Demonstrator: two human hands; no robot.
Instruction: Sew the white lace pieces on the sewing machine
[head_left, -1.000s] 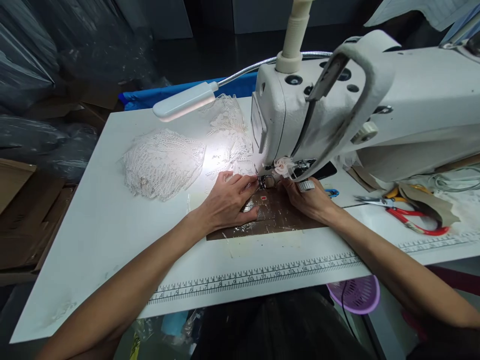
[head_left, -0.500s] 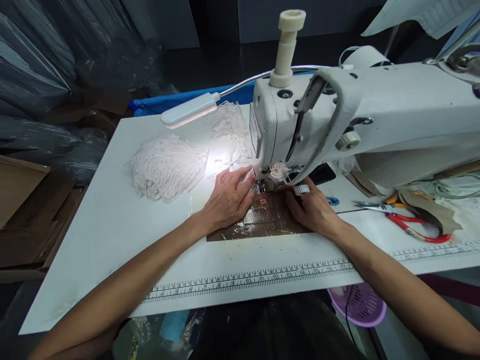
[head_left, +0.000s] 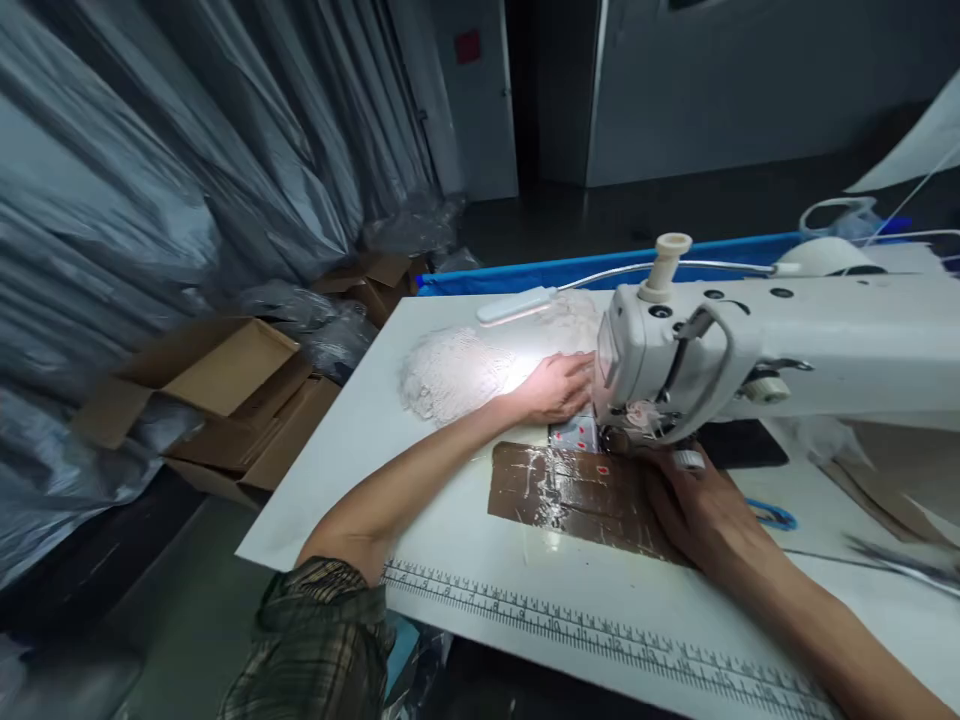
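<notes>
In the head view, clock places are counted from the middle of the brown sheet point(head_left: 570, 495), which lies flat on the table point(head_left: 360, 480). The left hand point(head_left: 556, 388) is at twelve o'clock, palm down beside the machine point(head_left: 630, 345), its fingers slightly bent and pointing towards one. One cannot tell whether it pinches any cloth. The right hand point(head_left: 701, 505) is at three, on the sheet's edge, its fingers running in under the machine's head towards two. Their tips are hidden, so its grip cannot be told either.

The nearer heap of pale lace point(head_left: 454, 375) lies between ten and eleven, just beside the left forearm; more lace sits at twelve, beyond the left hand. The lamp point(head_left: 517, 305) hangs over the lace between eleven and twelve, lighting it and the left hand. A grey plate point(head_left: 574, 433) with red marks lies at twelve, between that hand and the sheet. A peach rosette point(head_left: 643, 412) is on the machine at one.

A dark slab point(head_left: 742, 443) lies between two and three, past the right hand, and a blue loop point(head_left: 772, 515) at three. Ruler marks point(head_left: 600, 640) run along the near edge from seven to five. Open boxes point(head_left: 232, 365) stand off the table between nine and ten.
</notes>
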